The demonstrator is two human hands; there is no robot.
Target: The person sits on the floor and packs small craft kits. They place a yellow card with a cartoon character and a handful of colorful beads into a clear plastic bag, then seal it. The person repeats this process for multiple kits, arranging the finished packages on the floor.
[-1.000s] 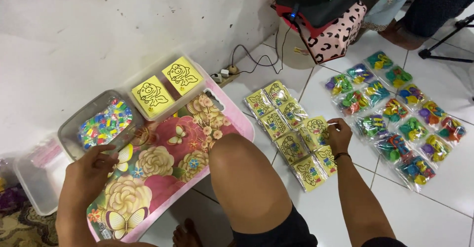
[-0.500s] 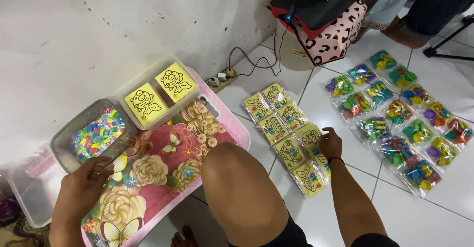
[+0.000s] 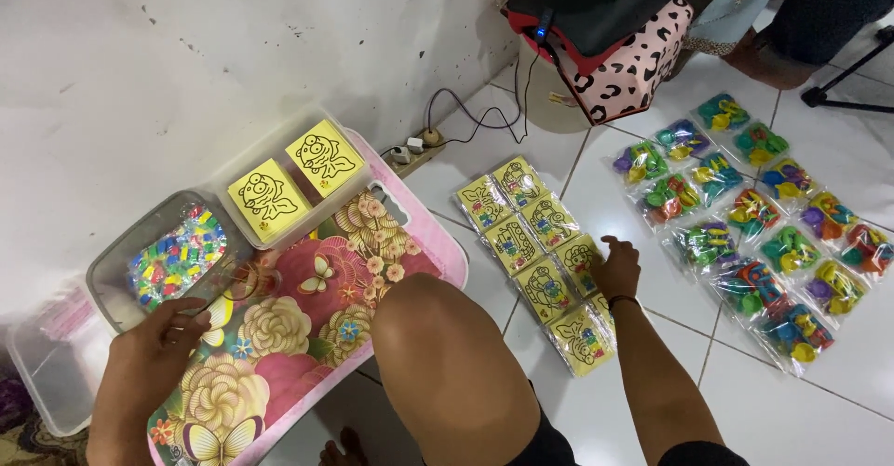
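Head view: the right hand (image 3: 616, 267) lies flat, holding nothing, on the yellow picture packets (image 3: 545, 261), whose row runs diagonally away; the left hand (image 3: 154, 340), fingers loosely curled and empty, touches the bead tray (image 3: 112, 266).

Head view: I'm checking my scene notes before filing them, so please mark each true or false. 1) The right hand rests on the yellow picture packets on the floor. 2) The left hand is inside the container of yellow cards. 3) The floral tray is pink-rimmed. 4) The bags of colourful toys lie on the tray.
1) True: the right hand lies on the yellow picture packets spread on the tiled floor.
2) False: the left hand is at the near edge of the clear container of small colourful pieces; the container of yellow cards sits apart.
3) True: the floral tray has a pink rim.
4) False: the bags of colourful toys lie on the floor, to the right.
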